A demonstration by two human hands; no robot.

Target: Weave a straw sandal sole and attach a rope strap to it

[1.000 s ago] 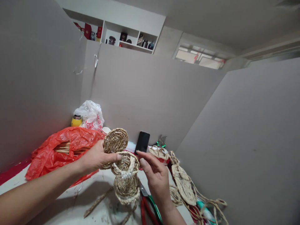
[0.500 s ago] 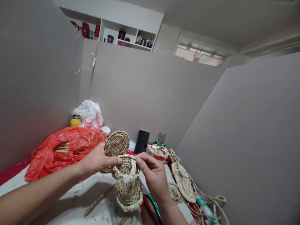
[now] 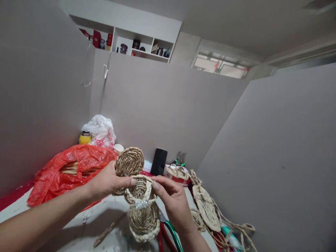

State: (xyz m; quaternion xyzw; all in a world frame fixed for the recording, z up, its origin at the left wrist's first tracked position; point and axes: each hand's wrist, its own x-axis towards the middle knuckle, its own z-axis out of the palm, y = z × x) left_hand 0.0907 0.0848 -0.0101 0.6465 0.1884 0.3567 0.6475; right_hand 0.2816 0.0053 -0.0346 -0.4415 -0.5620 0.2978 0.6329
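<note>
A woven straw sandal with coiled braid, pale straps and a cluster of white pearl beads is held up in front of me. My left hand grips its upper left edge, thumb on the front. Behind it, a second coiled straw piece, shaped like a sole, is also in my left hand. My right hand pinches the sandal's upper right rim between thumb and fingers; the fingertips are partly hidden. A loose braided end hangs to the lower left.
Red-and-green-handled cutters lie below my right hand. A red plastic bag of straw is at left, near a paper cup. A phone leans against the partition. More straw soles and cords lie at right.
Both hands keep their hold. The sandal's beaded lower part has tipped slightly, sitting a little lower and further left in view. The camera view has shifted slightly.
</note>
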